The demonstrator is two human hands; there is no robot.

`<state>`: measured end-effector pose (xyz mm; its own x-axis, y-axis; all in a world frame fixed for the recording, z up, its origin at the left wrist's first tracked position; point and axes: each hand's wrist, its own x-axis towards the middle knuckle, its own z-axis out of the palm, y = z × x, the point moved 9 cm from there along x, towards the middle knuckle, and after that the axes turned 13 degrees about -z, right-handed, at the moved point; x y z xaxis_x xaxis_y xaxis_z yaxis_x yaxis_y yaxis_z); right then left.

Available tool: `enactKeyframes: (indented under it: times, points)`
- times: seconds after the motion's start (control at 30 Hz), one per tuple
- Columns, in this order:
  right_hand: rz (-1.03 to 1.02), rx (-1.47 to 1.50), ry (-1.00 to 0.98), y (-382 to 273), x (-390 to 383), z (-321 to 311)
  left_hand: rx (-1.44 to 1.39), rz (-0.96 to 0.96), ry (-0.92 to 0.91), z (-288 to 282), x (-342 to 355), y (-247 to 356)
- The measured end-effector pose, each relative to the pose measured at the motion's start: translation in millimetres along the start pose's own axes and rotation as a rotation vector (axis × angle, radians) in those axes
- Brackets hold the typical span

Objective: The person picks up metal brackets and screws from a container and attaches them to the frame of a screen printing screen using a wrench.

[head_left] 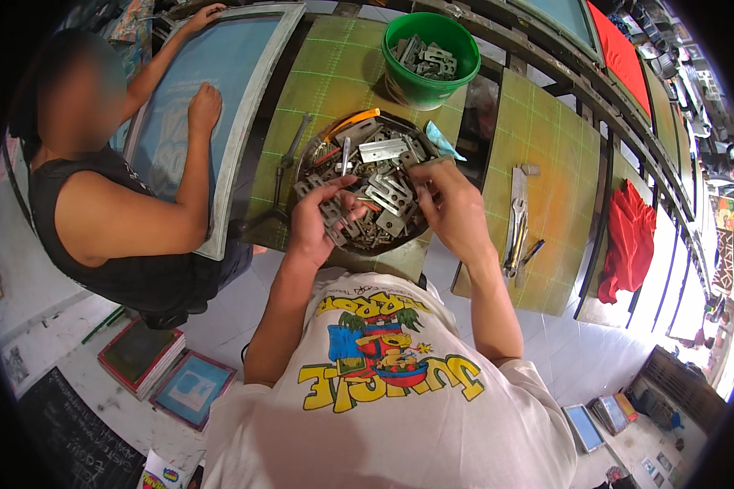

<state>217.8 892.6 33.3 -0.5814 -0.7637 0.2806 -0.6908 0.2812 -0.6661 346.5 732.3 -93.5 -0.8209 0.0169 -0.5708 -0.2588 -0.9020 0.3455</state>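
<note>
Near the middle of the frame, the left hand has its fingers curled around a few slotted metal plates, held over the lower left part of a round bowl. The right hand is bent over the bowl's right edge, thumb and fingers close together; whether it pinches anything cannot be told. Between them, the bowl is heaped with loose metal parts, brackets and small screws among them. An orange-handled tool lies along its upper rim, and a wrench is just beside it on the left. Light blue material sits by its upper right edge.

Above the bowl, at the top centre, a green bucket holds more brackets on the yellowish surface. Right of centre lie wrenches and a pen; farther right is a red cloth. At upper left, a co-worker's fist is at a framed blue screen.
</note>
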Motion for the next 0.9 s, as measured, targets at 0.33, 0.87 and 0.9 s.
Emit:
enactKeyframes:
  times: [0.33,0.87,0.9]
  points:
    - [-0.386,-0.488,-0.669,6,-21,100,0.364,0.236,0.149,26,-49,50]
    - [-0.32,-0.338,-0.162,37,46,47,0.974,0.163,0.492,-4,-36,41]
    - [-0.354,-0.369,-0.097,30,47,41,1.133,0.29,0.493,12,-39,45]
